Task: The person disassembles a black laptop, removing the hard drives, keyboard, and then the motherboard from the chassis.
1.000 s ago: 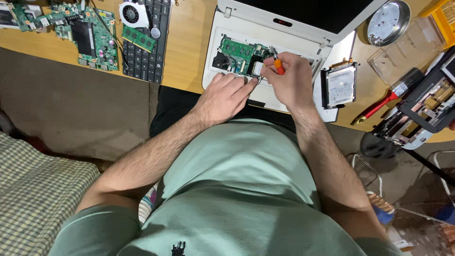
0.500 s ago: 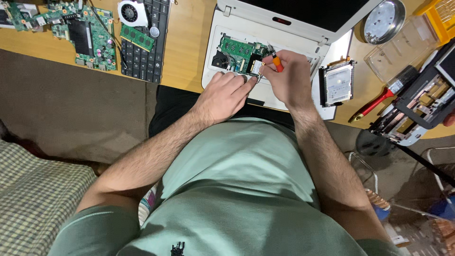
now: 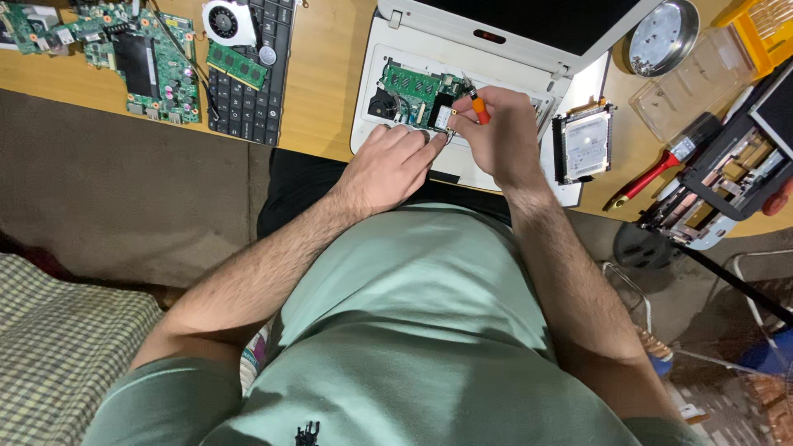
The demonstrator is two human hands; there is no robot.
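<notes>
At the top centre of the frame a white laptop lies opened up on the wooden desk, its green board bared inside the shell. The right hand is curled over the laptop's middle, fingers pressed together around an orange screwdriver whose tip points down at the board. The left hand rests on the laptop's lower edge, fingers stretched forward and close together, their tips at a small metal part just beside the right hand; whether they pinch it or only touch it cannot be told. Right of the laptop, touching its side, lies a hard drive with its silver face up. Further right are a red-handled tool and a round metal dish near the upper right corner, with a clear plastic box below it. At the upper left a black keyboard carries a fan and a memory stick, and a second circuit board lies just left of it.
</notes>
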